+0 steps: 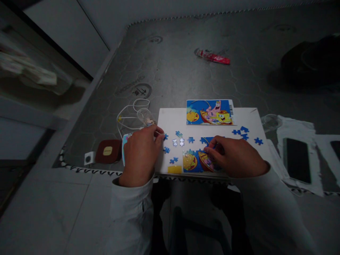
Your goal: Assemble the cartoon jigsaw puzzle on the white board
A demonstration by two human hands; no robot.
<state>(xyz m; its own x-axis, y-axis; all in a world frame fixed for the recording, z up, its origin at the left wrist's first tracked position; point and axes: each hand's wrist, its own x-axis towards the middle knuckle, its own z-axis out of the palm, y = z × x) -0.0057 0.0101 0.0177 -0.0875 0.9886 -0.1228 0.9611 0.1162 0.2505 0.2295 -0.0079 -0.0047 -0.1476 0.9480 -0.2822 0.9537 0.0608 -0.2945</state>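
Note:
My left hand [142, 150] is over the left edge of a white board [172, 118], thumb and forefinger closed at a small blue puzzle piece [165, 136]. My right hand [235, 154] is pinched over the partly joined jigsaw puzzle [190, 161], its fingertips at a blue piece there; the hand hides the puzzle's right part. The joined part shows a yellow burger and a reddish boat. Loose puzzle pieces [181, 141] lie between my hands, and several more blue pieces [244, 136] lie beyond my right hand. Behind them lies a picture card [209, 112] with cartoon figures.
A yellow strip [174, 169] lies at the board's front edge. Left of the board are a white cable [130, 117], a brown case [108, 151] and a small white cube [89, 158]. On the right lies a dark phone [296, 160]. A red wrapper [215, 57] lies farther back.

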